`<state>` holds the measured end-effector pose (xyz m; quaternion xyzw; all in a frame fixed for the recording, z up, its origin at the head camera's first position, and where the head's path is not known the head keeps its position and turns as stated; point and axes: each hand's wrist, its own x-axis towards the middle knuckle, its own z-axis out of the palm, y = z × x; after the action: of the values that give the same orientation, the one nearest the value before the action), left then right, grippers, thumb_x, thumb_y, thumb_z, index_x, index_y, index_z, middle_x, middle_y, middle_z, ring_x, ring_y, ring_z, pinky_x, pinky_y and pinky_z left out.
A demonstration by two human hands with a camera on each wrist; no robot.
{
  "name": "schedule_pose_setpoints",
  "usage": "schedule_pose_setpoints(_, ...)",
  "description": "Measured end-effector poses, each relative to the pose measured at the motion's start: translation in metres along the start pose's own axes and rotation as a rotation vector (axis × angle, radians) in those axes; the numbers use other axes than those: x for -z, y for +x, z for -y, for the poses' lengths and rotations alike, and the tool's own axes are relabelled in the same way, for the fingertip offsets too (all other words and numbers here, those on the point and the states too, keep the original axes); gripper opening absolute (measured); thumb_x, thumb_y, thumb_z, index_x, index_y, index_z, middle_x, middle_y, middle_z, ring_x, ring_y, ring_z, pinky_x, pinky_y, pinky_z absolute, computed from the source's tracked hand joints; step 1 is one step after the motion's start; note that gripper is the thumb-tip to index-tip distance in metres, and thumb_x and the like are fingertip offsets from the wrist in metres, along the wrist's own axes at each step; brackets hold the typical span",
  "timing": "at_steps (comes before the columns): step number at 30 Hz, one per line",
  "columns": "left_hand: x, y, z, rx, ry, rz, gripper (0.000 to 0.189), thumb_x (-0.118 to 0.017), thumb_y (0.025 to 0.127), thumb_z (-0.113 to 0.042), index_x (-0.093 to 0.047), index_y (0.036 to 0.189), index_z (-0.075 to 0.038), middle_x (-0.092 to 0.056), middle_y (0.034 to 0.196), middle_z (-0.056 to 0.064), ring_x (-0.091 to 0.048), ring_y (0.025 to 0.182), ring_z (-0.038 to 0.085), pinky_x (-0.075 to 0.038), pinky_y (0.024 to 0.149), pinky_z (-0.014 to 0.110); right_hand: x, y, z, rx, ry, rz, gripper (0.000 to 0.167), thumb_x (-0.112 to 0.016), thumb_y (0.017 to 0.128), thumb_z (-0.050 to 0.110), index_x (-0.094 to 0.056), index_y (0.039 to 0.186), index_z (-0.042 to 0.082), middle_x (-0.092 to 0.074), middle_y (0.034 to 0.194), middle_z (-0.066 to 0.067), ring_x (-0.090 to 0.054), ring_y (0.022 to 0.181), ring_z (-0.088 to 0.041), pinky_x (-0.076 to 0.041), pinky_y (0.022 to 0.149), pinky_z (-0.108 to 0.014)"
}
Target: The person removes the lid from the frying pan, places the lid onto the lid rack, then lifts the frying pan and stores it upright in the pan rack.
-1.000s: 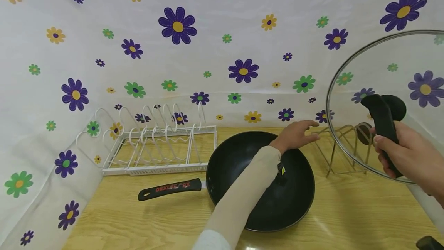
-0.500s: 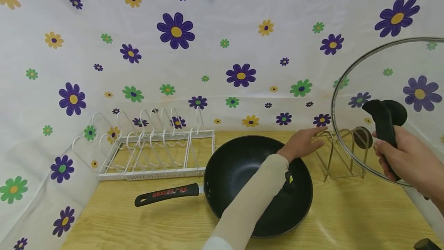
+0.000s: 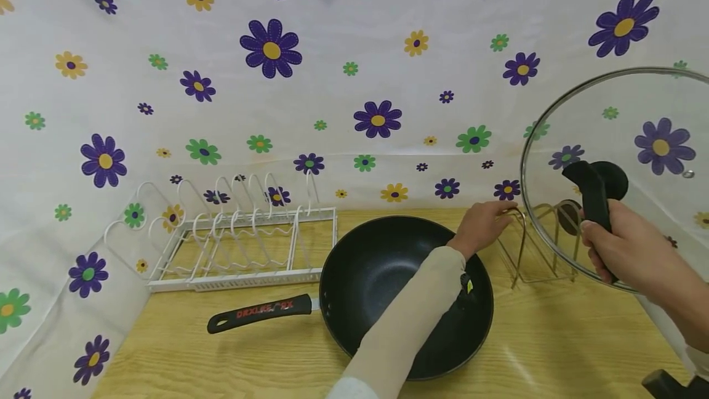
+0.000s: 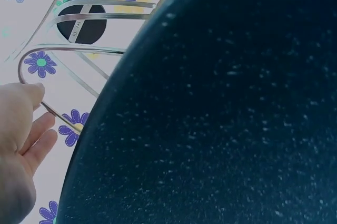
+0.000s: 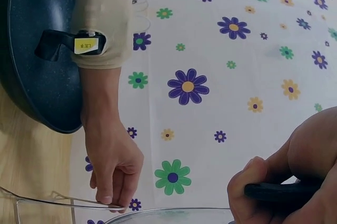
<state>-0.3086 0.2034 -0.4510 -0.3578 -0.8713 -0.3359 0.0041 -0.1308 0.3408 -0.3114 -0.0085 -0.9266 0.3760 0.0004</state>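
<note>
My left hand [image 3: 483, 226] reaches across the black wok [image 3: 382, 300] and pinches the near end loop of a gold-coloured wire rack [image 4: 79, 48] between thumb and fingers. At the right, my right hand [image 3: 637, 248] grips the black handle [image 3: 597, 199] of a large glass lid [image 3: 659, 199] with a metal rim. The lid is tilted up on edge, and the rack partly shows through its glass. In the right wrist view, the lid's rim passes close to the left hand's fingertips.
The wok's long handle [image 3: 260, 313] points left. Behind it stands a white wire dish rack [image 3: 249, 281] against the flowered wall covering [image 3: 332, 91]. A dark round disc [image 4: 66, 26] shows beyond the gold rack. A black handle-like piece [image 3: 661, 385] juts in at the lower right.
My left hand has moved right onto the rack's end loop and its fingers have closed on it. The right hand keeps hold of the lid. The head view has shifted slightly.
</note>
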Motion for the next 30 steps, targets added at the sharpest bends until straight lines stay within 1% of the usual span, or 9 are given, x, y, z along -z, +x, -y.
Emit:
schedule_pose_setpoints(2,-0.001,0.001,0.001,0.006,-0.026,-0.032,0.033,-0.057,0.107,-0.023,-0.065,0.138,-0.019,-0.069,0.132,-0.005,-0.068,0.112,0.005,-0.048,0.086,0.009,-0.002,0.002,0.001,-0.006,-0.007,0.0,0.03,-0.026,0.113,0.021,-0.036,0.113,-0.008,-0.051,0.068,-0.009,-0.051,0.049,-0.022,-0.047,0.046,-0.036)
schedule_pose_setpoints(3,-0.002,0.001,0.001,0.011,-0.033,-0.045,0.031,-0.057,0.107,-0.023,-0.067,0.136,-0.018,-0.07,0.13,-0.004,-0.068,0.112,0.006,-0.049,0.087,0.009,-0.003,0.002,0.002,-0.009,-0.008,0.003,0.03,-0.027,0.112,0.021,-0.036,0.112,-0.007,-0.051,0.068,-0.008,-0.051,0.049,-0.022,-0.047,0.046,-0.036)
schedule_pose_setpoints(7,-0.004,0.003,0.002,0.03,-0.033,-0.091,0.027,-0.06,0.105,-0.021,-0.071,0.129,-0.018,-0.074,0.122,-0.005,-0.07,0.107,0.005,-0.05,0.084,0.009,-0.008,0.006,0.002,-0.02,-0.014,0.011,0.029,-0.028,0.112,0.019,-0.036,0.114,-0.008,-0.051,0.068,-0.007,-0.051,0.049,-0.02,-0.047,0.046,-0.036)
schedule_pose_setpoints(10,-0.006,0.004,0.002,0.033,-0.027,-0.122,0.024,-0.062,0.104,-0.02,-0.073,0.125,-0.018,-0.075,0.118,-0.006,-0.07,0.105,0.004,-0.05,0.083,0.009,-0.011,0.007,0.0,-0.015,-0.023,0.018,0.028,-0.029,0.112,0.019,-0.037,0.112,-0.008,-0.051,0.067,-0.006,-0.051,0.049,-0.02,-0.046,0.047,-0.035)
schedule_pose_setpoints(12,-0.008,0.005,0.002,0.03,-0.039,-0.136,0.022,-0.062,0.104,-0.02,-0.074,0.123,-0.018,-0.076,0.116,-0.006,-0.07,0.104,0.004,-0.05,0.083,0.009,-0.012,0.008,-0.002,-0.011,-0.032,0.016,0.028,-0.03,0.112,0.02,-0.038,0.11,-0.007,-0.051,0.066,-0.007,-0.051,0.048,-0.019,-0.046,0.046,-0.035)
schedule_pose_setpoints(18,-0.011,0.007,0.002,0.026,-0.048,-0.143,0.02,-0.063,0.103,-0.024,-0.077,0.116,-0.018,-0.077,0.111,-0.007,-0.071,0.101,0.002,-0.049,0.081,0.007,-0.018,0.013,-0.008,-0.022,-0.027,0.025,0.032,-0.029,0.112,0.024,-0.037,0.111,-0.007,-0.048,0.063,-0.006,-0.048,0.046,-0.019,-0.043,0.043,-0.036)
schedule_pose_setpoints(23,-0.009,0.008,0.003,0.03,-0.037,-0.151,0.02,-0.064,0.102,-0.025,-0.078,0.115,-0.018,-0.077,0.111,-0.007,-0.071,0.101,0.002,-0.049,0.081,0.007,-0.022,0.021,-0.011,-0.016,-0.032,0.024,0.031,-0.028,0.111,0.022,-0.037,0.111,-0.007,-0.048,0.061,-0.006,-0.048,0.045,-0.019,-0.042,0.042,-0.036)
schedule_pose_setpoints(26,-0.009,0.008,0.003,0.039,-0.058,-0.151,0.02,-0.065,0.102,-0.024,-0.078,0.115,-0.017,-0.077,0.111,-0.006,-0.071,0.101,0.003,-0.049,0.082,0.007,-0.024,0.024,-0.012,-0.022,-0.063,0.025,0.032,-0.027,0.111,0.021,-0.038,0.114,-0.009,-0.049,0.06,-0.006,-0.048,0.044,-0.02,-0.041,0.042,-0.037)
schedule_pose_setpoints(30,-0.011,0.009,0.003,0.043,-0.077,-0.148,0.02,-0.064,0.102,-0.025,-0.078,0.114,-0.017,-0.077,0.111,-0.007,-0.071,0.101,0.001,-0.049,0.083,0.007,-0.029,0.029,-0.015,-0.056,-0.055,0.044,0.037,-0.028,0.111,0.021,-0.033,0.122,-0.013,-0.048,0.06,-0.005,-0.047,0.045,-0.02,-0.041,0.042,-0.037)
